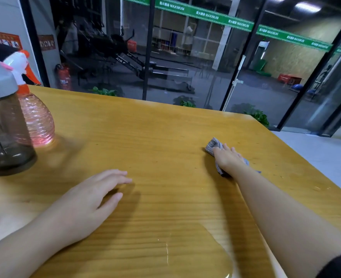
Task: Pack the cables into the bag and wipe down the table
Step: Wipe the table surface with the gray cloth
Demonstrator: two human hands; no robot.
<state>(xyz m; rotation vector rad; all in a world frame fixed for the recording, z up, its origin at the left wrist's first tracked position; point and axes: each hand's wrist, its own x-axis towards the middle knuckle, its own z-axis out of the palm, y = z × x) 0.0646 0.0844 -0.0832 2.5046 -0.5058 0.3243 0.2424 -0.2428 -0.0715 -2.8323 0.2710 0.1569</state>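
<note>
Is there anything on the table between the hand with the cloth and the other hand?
No. In the head view, only bare wooden table lies between the right hand pressing the grey cloth and the flat left hand.

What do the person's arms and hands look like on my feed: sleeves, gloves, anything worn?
Both hands are bare: no gloves, rings or watch visible on the left hand or right hand. Both forearms are uncovered. A dark sleeve edge shows high on the right arm.
</note>
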